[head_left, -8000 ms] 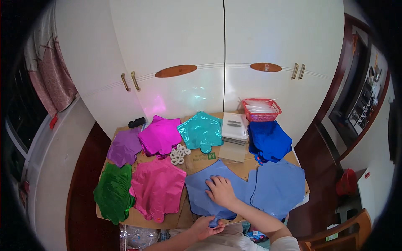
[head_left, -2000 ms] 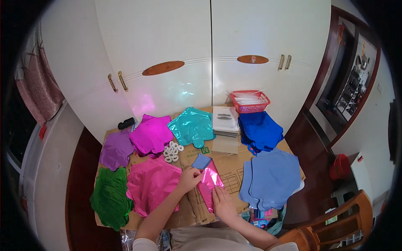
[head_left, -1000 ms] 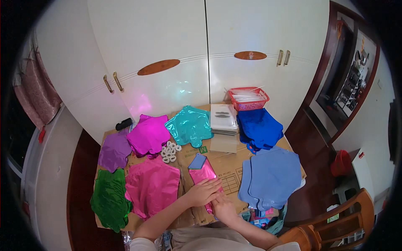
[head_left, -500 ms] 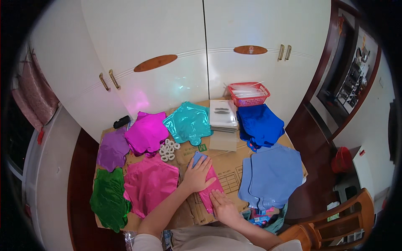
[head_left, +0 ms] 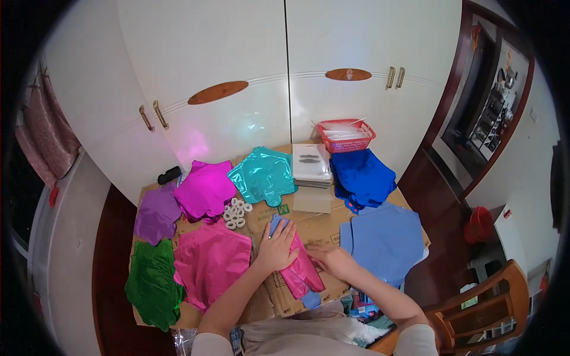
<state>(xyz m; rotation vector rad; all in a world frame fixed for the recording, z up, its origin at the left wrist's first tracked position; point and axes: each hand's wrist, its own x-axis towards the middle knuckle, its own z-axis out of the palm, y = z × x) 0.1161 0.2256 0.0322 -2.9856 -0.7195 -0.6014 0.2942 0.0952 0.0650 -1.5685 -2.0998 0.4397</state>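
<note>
A narrow folded bundle of pink foil sheet, which looks like a flat foil balloon, lies slanted on the cardboard in front of me. Light blue sheet pokes out at its near end, and more blue shows at its far end. My left hand lies flat over the bundle's upper part, fingers stretched. At the bundle's right edge is my right hand, its fingers reaching left with nothing visible in them; whether they touch the foil is unclear. Left of the bundle lies an unfolded pink foil sheet.
Around the cardboard lie green, purple, magenta, teal, dark blue and light blue foil piles. White rings, clear packets and a red basket stand among them. A chair is right.
My right hand has lifted off the bundle's near part and moved up and right. The bundle's near end has spread wider, with blue sheet now showing there. My left hand stays put.
</note>
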